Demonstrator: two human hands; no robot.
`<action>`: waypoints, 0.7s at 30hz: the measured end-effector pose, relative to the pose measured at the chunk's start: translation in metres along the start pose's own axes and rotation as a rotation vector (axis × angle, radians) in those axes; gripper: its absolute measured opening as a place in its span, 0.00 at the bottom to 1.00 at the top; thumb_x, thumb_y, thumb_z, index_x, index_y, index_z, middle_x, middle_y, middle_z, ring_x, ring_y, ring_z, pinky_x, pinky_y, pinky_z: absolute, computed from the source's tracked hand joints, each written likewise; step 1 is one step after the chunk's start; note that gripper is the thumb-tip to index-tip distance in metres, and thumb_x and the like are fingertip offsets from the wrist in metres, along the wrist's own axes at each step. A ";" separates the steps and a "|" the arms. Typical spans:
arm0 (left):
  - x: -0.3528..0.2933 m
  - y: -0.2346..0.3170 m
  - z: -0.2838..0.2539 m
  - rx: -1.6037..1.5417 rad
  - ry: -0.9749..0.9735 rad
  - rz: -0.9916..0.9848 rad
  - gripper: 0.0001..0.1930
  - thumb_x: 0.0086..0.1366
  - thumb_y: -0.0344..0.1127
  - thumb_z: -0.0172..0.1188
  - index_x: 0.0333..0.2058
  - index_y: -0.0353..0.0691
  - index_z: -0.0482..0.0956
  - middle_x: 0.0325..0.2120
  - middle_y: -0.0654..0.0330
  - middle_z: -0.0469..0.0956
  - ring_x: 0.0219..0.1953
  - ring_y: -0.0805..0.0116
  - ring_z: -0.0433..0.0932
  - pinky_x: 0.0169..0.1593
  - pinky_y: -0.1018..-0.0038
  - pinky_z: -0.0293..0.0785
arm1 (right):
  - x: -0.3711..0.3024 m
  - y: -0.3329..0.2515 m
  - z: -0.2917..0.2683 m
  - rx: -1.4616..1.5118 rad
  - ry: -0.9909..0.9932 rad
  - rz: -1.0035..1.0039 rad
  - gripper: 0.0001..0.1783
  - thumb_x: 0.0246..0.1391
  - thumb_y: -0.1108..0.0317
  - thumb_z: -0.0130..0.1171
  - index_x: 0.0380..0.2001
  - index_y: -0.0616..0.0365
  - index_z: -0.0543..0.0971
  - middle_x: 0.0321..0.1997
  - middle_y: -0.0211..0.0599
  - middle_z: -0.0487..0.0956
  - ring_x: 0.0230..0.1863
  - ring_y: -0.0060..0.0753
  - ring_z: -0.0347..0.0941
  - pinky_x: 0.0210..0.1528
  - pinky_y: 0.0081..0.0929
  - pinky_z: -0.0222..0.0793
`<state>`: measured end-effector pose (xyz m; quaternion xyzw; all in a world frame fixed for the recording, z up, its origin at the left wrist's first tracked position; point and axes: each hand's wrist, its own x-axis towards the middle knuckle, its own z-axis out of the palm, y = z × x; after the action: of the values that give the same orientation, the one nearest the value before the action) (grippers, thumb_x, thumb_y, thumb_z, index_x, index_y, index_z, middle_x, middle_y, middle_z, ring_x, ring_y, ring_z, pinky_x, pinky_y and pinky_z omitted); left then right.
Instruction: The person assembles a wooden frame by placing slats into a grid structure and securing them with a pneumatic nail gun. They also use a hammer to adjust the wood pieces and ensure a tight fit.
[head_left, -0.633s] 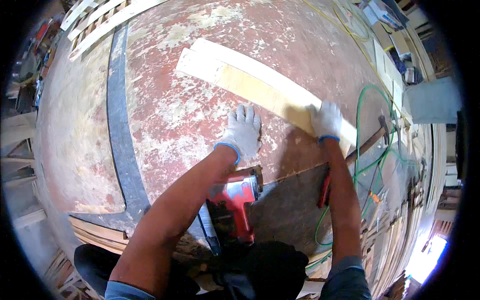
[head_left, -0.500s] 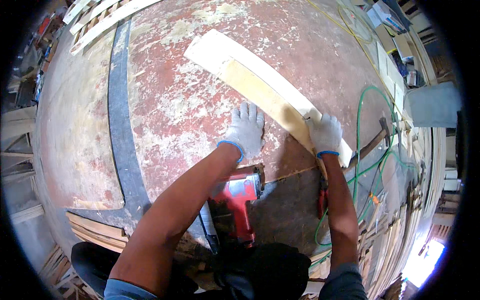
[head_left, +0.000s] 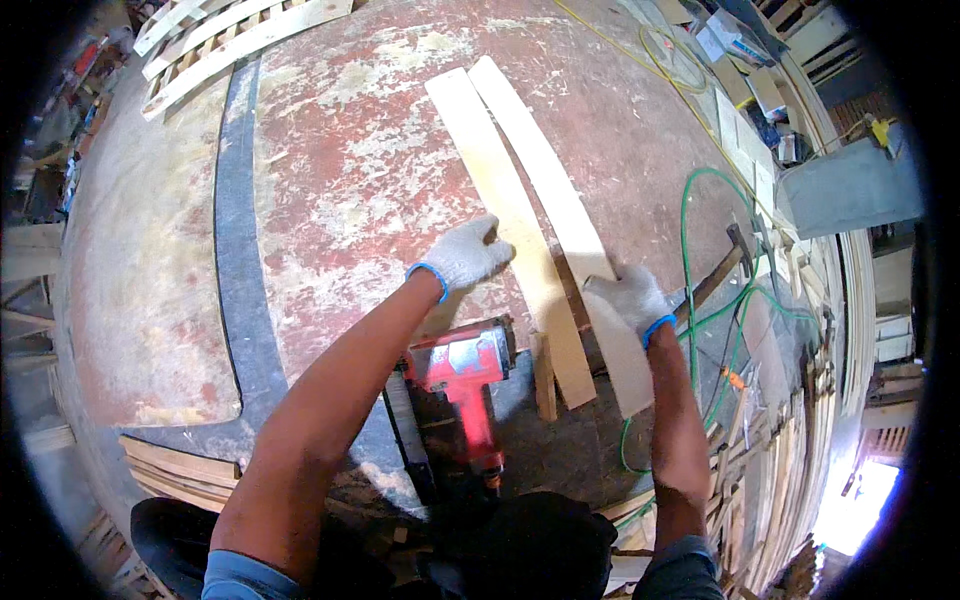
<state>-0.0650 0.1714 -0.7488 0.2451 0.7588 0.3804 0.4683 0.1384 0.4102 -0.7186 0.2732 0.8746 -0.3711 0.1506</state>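
Two long pale wooden boards lie side by side before me, a narrow gap between them. My right hand (head_left: 632,302), in a white knit glove with blue cuff, grips the right board (head_left: 550,180) near its close end, thumb across its top. Beside the left board (head_left: 495,185), at its left edge, is my gloved left hand (head_left: 462,256); its fingers are bent, with a gap between them, and I see nothing held. Below it a red nail gun (head_left: 465,375) rests on the worktop. A short wood strip (head_left: 543,378) touches the left board's near end.
A slatted wooden frame (head_left: 240,50) lies at the far left. On the right are a hammer (head_left: 738,250), a looping green hose (head_left: 688,240) and stacked wood strips (head_left: 770,470). More strips (head_left: 180,470) sit at the near left. A dark band (head_left: 240,200) crosses the worn red surface.
The boards have swung to point more away from me and moved apart, nearer to me. My left hand has gone from flat to bent fingers; my right hand has come lower.
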 end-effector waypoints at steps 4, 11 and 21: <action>-0.021 0.011 0.016 -0.289 0.314 0.185 0.32 0.69 0.56 0.60 0.59 0.33 0.72 0.50 0.46 0.79 0.51 0.59 0.79 0.55 0.64 0.75 | -0.031 -0.048 0.009 0.098 -0.027 -0.173 0.25 0.62 0.49 0.64 0.50 0.61 0.84 0.44 0.41 0.86 0.39 0.29 0.82 0.46 0.31 0.78; -0.060 -0.021 0.007 -0.476 0.360 0.069 0.28 0.69 0.47 0.64 0.63 0.39 0.74 0.48 0.56 0.82 0.51 0.66 0.77 0.58 0.68 0.72 | -0.075 -0.139 0.139 0.068 -0.140 -0.412 0.24 0.62 0.46 0.55 0.37 0.57 0.84 0.37 0.52 0.85 0.41 0.50 0.84 0.45 0.44 0.77; -0.216 -0.150 -0.121 0.365 0.439 0.165 0.27 0.68 0.30 0.55 0.67 0.37 0.70 0.55 0.47 0.81 0.58 0.53 0.79 0.63 0.63 0.71 | -0.077 0.081 0.050 -0.012 0.778 0.429 0.29 0.55 0.45 0.64 0.41 0.65 0.82 0.47 0.59 0.84 0.52 0.63 0.80 0.56 0.52 0.74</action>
<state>-0.0808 -0.1173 -0.7237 0.2980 0.8753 0.3186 0.2087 0.2514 0.3920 -0.7631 0.5669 0.7918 -0.1959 -0.1148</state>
